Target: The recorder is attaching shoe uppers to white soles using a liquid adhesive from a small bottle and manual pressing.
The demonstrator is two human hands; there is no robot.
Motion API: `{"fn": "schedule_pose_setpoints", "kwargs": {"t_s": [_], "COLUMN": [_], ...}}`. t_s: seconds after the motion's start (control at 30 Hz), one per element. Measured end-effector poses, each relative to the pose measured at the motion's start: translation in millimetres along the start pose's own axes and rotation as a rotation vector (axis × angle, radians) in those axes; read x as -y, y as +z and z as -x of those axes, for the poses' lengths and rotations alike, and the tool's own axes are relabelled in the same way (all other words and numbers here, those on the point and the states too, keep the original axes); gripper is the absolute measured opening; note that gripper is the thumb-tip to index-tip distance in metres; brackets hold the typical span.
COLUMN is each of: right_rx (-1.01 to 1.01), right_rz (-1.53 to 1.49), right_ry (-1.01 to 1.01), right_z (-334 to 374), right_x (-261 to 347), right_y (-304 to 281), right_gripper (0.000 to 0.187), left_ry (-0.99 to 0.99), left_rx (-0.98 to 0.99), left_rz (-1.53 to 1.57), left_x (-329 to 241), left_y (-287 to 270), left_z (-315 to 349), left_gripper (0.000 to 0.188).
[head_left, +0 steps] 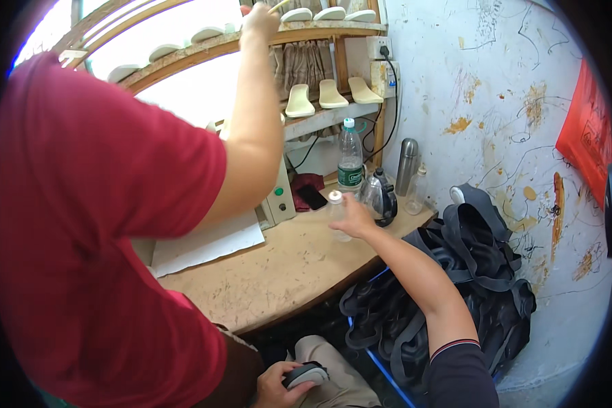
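My right hand (355, 217) reaches over the table and grips a small clear plastic bottle (336, 207) with a white cap. Its fingers wrap round the bottle, which stands upright at the tabletop. Low in the picture, over my lap, my left hand (279, 386) is closed on a black shoe (306, 374) with a grey sole. Part of the shoe is covered by the fingers. Just behind the gripped bottle are a dark-handled glass jug (375, 197) and a tall water bottle (349, 158) with a green label.
At left, a co-worker in a red shirt (109, 177) raises an arm to a shelf (211, 50) bearing pale shoe soles (299, 102). Black strapped shoe parts (449, 272) are heaped right of the table (272, 272). A steel flask (406, 163) and another clear bottle (418, 190) stand by the wall.
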State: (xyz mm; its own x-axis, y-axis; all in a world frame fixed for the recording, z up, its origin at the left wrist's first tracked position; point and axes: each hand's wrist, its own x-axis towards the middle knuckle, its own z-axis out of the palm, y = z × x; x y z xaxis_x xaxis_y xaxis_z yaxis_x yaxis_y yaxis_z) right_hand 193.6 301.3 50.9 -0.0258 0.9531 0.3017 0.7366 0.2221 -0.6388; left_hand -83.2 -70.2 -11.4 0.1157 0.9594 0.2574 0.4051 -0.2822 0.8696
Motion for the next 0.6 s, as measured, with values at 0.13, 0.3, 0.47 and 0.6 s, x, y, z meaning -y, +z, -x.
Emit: {"fn": "schedule_pose_setpoints", "kwargs": {"t_s": [0.13,0.3,0.47,0.6], "right_rx": [0.006,0.190,0.491,0.805], "right_rz": [-0.020,0.111,0.496,0.920], "right_ry": [0.121,0.165,0.099,0.061], "right_z": [-6,-17,-53,-76], "right_x": [-28,-7,11,53], "right_y": [-22,-43,-53,-89], "right_gripper": [0.083,0.090,0.075,0.043], "left_ry": [-0.024,-0.020,-0.016,-0.031], "left_rx": [-0.115,-0.231,-0.293,-0.328], "left_rz": [-0.003,-0.016,-0.026,-0.070], "left_x": [-7,-22,-26,-17], "left_y": [-22,-58,-80,-101], "left_z": [-2,-7,-13,-28], "left_gripper": [0.045,0.045,0.043,0.043]}}
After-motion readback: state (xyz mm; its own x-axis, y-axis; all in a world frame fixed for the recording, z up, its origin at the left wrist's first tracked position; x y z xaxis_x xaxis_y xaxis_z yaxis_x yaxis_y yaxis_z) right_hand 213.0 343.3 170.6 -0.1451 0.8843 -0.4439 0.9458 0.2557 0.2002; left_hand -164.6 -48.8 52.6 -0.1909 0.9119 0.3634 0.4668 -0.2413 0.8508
